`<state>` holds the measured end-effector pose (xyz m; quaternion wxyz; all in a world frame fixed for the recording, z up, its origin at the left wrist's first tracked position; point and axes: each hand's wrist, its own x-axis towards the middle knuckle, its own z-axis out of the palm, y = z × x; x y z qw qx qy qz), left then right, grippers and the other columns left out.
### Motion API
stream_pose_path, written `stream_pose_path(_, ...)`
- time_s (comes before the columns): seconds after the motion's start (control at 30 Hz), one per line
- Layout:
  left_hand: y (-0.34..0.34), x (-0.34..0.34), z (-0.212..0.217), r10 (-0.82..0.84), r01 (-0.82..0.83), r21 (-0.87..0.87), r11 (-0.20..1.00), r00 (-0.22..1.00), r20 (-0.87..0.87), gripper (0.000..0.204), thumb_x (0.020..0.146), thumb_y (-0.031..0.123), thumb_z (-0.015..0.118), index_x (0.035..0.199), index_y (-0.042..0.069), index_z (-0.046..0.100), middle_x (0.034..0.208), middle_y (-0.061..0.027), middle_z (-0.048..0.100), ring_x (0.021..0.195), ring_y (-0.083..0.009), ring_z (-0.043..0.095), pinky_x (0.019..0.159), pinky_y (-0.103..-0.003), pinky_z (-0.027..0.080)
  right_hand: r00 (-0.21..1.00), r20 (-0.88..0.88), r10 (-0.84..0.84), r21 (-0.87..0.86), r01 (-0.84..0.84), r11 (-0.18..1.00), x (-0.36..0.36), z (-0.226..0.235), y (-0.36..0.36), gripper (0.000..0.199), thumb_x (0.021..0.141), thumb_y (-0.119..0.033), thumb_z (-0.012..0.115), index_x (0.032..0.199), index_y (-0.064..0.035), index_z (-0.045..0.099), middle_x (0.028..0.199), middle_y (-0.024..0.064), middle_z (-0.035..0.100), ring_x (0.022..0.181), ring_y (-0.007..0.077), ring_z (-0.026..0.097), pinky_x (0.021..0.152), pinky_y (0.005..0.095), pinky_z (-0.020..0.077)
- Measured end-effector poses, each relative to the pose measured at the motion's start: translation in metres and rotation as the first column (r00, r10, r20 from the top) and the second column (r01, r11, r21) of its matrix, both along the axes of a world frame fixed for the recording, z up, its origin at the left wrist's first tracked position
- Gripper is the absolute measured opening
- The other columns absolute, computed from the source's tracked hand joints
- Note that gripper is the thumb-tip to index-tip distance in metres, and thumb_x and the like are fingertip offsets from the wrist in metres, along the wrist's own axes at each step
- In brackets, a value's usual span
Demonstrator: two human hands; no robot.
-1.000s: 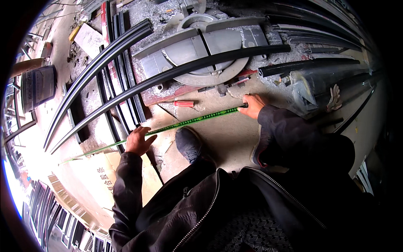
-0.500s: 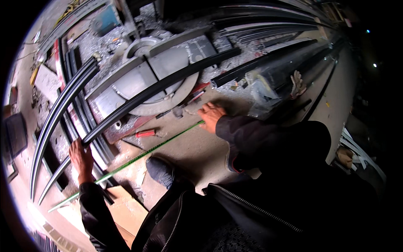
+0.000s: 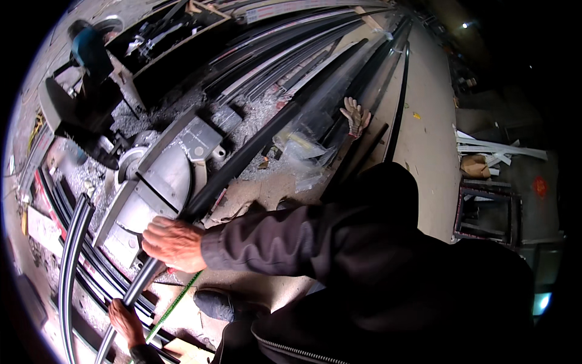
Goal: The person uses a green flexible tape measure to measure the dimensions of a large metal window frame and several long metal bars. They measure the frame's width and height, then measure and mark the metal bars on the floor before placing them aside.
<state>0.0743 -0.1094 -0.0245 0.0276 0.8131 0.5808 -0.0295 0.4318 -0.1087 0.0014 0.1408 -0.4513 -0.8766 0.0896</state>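
A long black metal profile runs slantwise past the front of a round grey saw table. My right hand is wrapped over it beside the table's edge. Lower down, my left hand grips the same profile, its fingertips partly hidden behind it. The tilted-up saw head stands behind the table. A thin green strip lies on the floor near my shoe, its upper end hidden by my right forearm.
Several dark profiles lie along the far side. Other grooved profiles stand at the left. A work glove and crumpled clear plastic lie beyond my right arm. White strips and a dark frame are at the right.
My right hand has left the green strip and taken hold of the black profile. The view has swung to the right, and the saw head now shows at the upper left.
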Motion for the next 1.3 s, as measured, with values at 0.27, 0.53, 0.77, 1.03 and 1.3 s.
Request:
stream_pose_path(0.27,-0.016,0.053,0.043,-0.041,0.042,-0.017,0.999,0.999,0.004,0.018,0.075,0.007,0.064,0.078,0.003,0.047,0.073,-0.0169,0.054,0.073,-0.0375,0.055,0.070,-0.048,0.043,0.990,0.128,0.067,-0.190,-0.042,0.981,0.053,0.008,0.007,0.014,0.086,-0.018,0.055,0.081,-0.0050,0.056,0.069,0.0092,0.063,0.065,0.0215,0.067,0.052,0.0381,0.0539)
stream_pose_path(0.53,-0.050,-0.047,0.060,0.108,-0.120,-0.106,0.987,0.988,-0.112,0.023,0.071,0.009,0.071,0.080,0.005,0.051,0.074,-0.0160,0.059,0.074,-0.0393,0.059,0.065,-0.050,0.045,0.936,0.351,0.002,-0.244,0.089,0.966,0.358,0.065,-0.009,0.027,0.081,-0.026,0.069,0.097,-0.0077,0.058,0.092,0.0141,0.062,0.086,0.0348,0.063,0.078,0.0453,0.0512)
stream_pose_path(0.77,-0.025,0.084,0.084,-0.150,0.156,-0.237,0.959,0.988,0.043,0.018,0.072,0.010,0.068,0.078,0.007,0.052,0.068,-0.0140,0.060,0.066,-0.0355,0.062,0.060,-0.047,0.048,0.971,0.145,-0.190,0.001,0.192,0.981,0.335,0.055,-0.054,0.028,0.072,-0.019,0.072,0.091,-0.0079,0.054,0.076,0.0105,0.059,0.075,0.0344,0.062,0.065,0.0471,0.0478)
stream_pose_path(1.03,-0.017,0.215,0.099,-0.302,0.326,-0.338,0.883,0.945,0.122,0.020,0.075,0.020,0.068,0.081,0.008,0.054,0.068,-0.0169,0.062,0.063,-0.0401,0.063,0.058,-0.051,0.049,0.939,0.240,-0.247,-0.168,0.291,0.942,0.353,0.045,-0.081,0.039,0.066,-0.014,0.073,0.100,-0.0097,0.054,0.086,0.0118,0.062,0.084,0.0355,0.063,0.073,0.0476,0.0495)
stream_pose_path(1.3,-0.014,0.058,0.039,-0.252,0.102,-0.526,0.844,0.942,-0.221,0.032,0.089,0.029,0.064,0.104,0.002,0.059,0.091,-0.0158,0.069,0.085,-0.0279,0.069,0.071,-0.046,0.056,0.758,0.448,-0.473,-0.053,0.551,0.833,0.480,0.030,-0.108,0.047,0.065,-0.021,0.077,0.107,-0.0121,0.059,0.101,0.0078,0.062,0.103,0.0288,0.058,0.090,0.0445,0.0430)
